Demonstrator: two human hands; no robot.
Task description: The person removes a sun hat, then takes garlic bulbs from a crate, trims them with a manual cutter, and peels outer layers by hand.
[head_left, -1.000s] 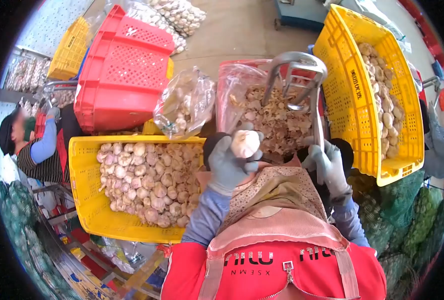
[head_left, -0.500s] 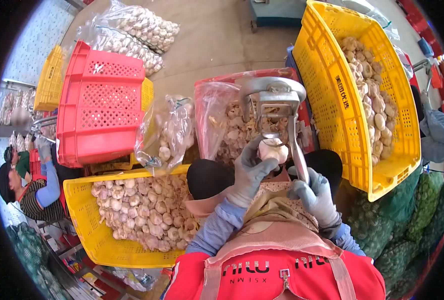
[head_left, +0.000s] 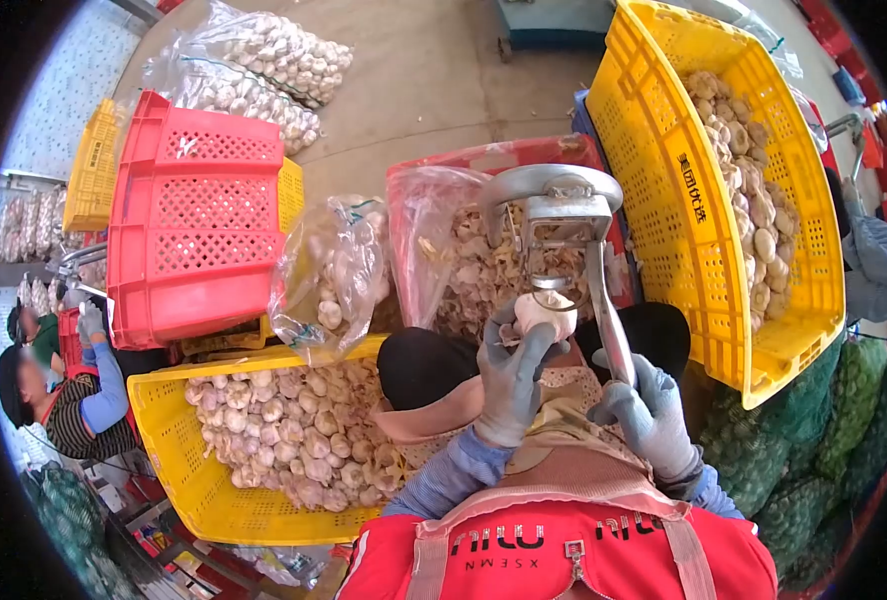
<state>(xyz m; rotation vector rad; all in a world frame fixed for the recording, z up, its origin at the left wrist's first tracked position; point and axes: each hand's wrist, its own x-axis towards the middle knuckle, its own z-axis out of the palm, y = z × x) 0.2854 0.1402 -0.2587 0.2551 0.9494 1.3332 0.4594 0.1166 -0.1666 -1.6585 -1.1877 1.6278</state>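
My gloved left hand [head_left: 512, 372] is wrapped around a whitish garlic bulb [head_left: 547, 322], fingers on its left and underside. The bulb sits just below the ring-shaped part of a metal hand-lever cutter [head_left: 556, 190]; I cannot tell whether they touch. My gloved right hand [head_left: 654, 412] grips the lower end of the cutter's lever handle [head_left: 616, 335]. Beneath the cutter, a red crate [head_left: 494, 150] lined with clear plastic holds loose peel and garlic trimmings [head_left: 474, 285].
A yellow crate [head_left: 164, 470] of garlic bulbs stands at left, another yellow crate [head_left: 664, 180] of bulbs at right. A red crate [head_left: 199, 235] and a plastic bag of garlic [head_left: 334, 270] are further left. Green net sacks [head_left: 764, 440] lie right. A co-worker [head_left: 84, 390] sits far left.
The view has shifted slightly. My left hand has turned a little around the garlic bulb, with its fingers lower on it. My right hand stays on the lever handle.
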